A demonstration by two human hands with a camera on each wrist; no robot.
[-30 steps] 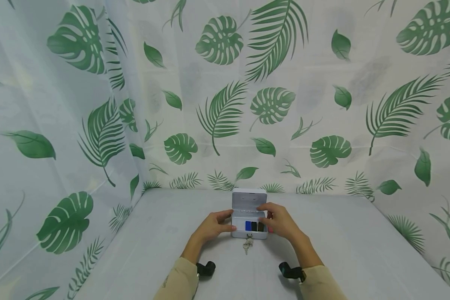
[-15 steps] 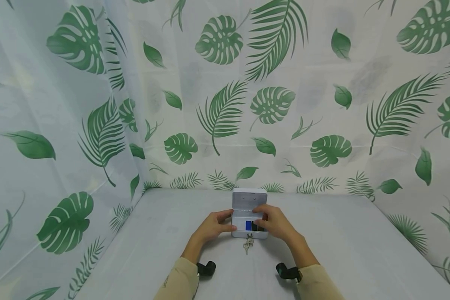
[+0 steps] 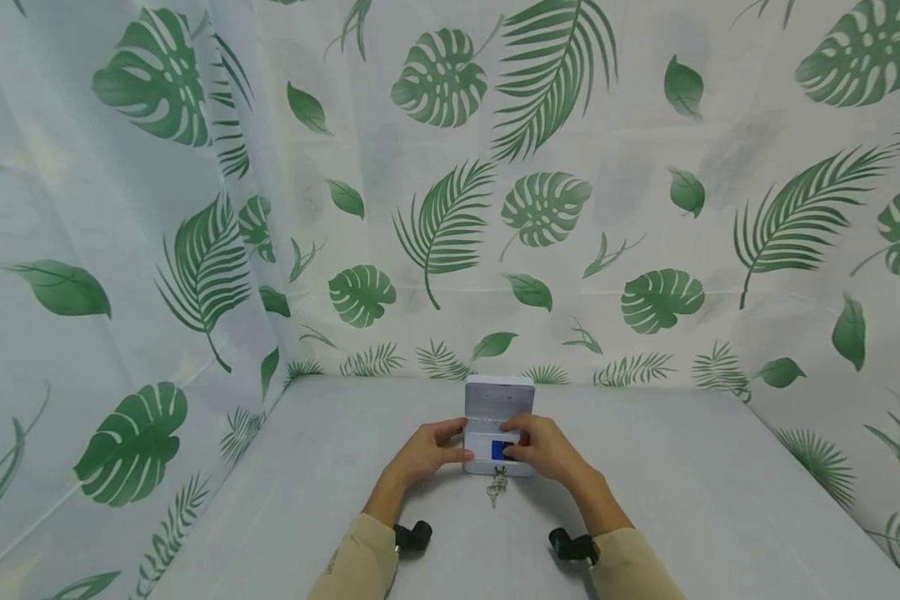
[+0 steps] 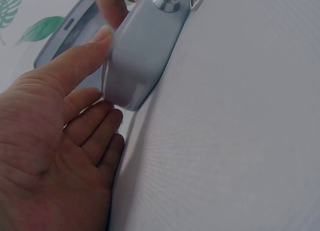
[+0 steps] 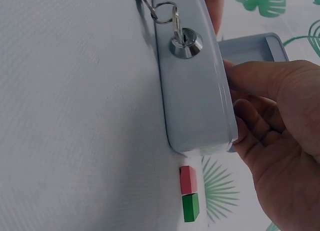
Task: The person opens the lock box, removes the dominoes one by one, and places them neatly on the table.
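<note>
Touching the box point(image 4: 140, 51), the left grip point(image 3: 424, 454) lies apart; the right grip point(image 3: 547, 450) I cannot tell; sleeve mark point(image 3: 332, 564) unreadable.

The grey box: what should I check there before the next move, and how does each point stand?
1. Lid up: ok, it stands open.
2. Box steadied: ok, the left hand touches its side.
3. Key in the lock: ok, it sits there.
4. Right hand clear: not ok, it is at the box's opening.
5. Right hand holding a block: cannot tell, its grasp is hidden.
6. All blocks inside: not ok, a red block and a green block lie outside.
</note>
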